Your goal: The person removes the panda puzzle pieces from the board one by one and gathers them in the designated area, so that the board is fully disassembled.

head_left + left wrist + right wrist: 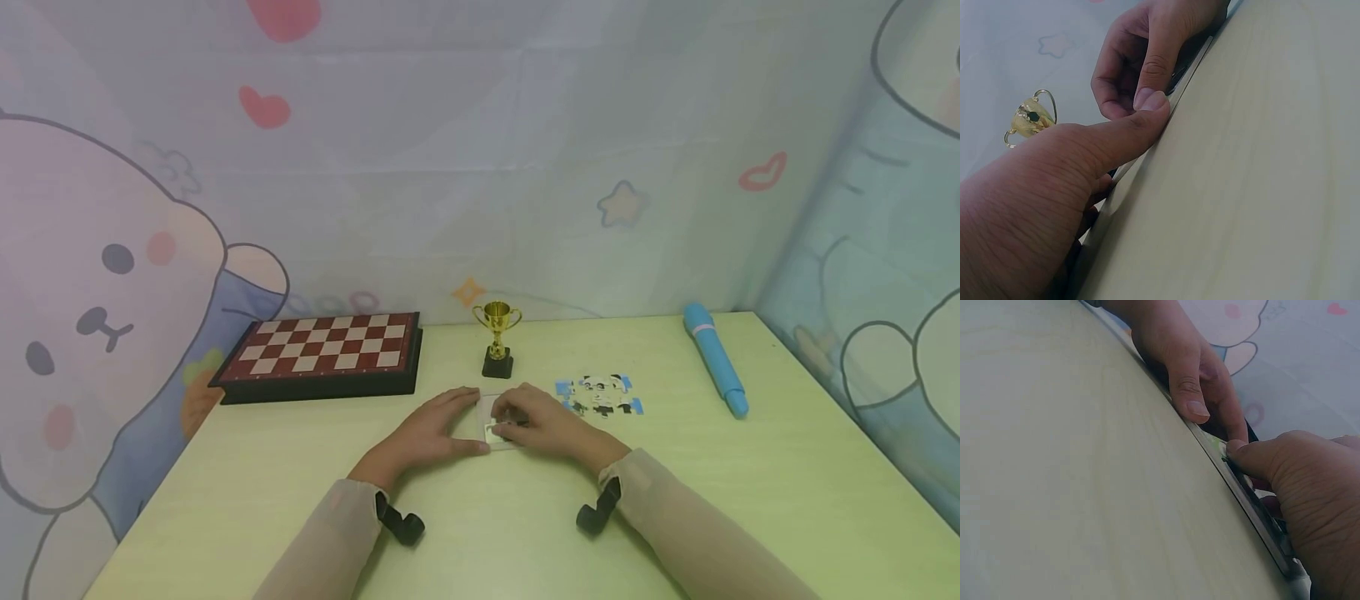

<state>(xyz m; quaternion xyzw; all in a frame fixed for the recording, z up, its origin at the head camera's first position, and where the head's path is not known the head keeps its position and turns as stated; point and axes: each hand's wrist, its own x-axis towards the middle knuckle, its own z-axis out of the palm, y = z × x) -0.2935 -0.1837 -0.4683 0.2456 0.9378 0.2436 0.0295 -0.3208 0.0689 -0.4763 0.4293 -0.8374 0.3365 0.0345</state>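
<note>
My left hand (427, 429) lies along the left side of a small, pale, flat frame (491, 406), its thumb at the near corner and its straight fingers at the far one. Curled over the frame's right part is my right hand (551, 423), thumb and fingertips pinching a small jigsaw piece (491, 432) low against the surface. The right wrist view shows the right thumb (1257, 457) pressed down just inside the frame's edge (1235, 487). In the left wrist view the two thumbs almost meet at that edge. Much of the frame is hidden under the right hand.
Several loose jigsaw pieces (600, 393) lie right of the frame. A gold trophy cup (497, 333) stands behind it. A red-and-white chessboard case (322, 354) sits at the back left, a blue tube-shaped object (715, 354) at the back right. A printed cloth hangs behind the table.
</note>
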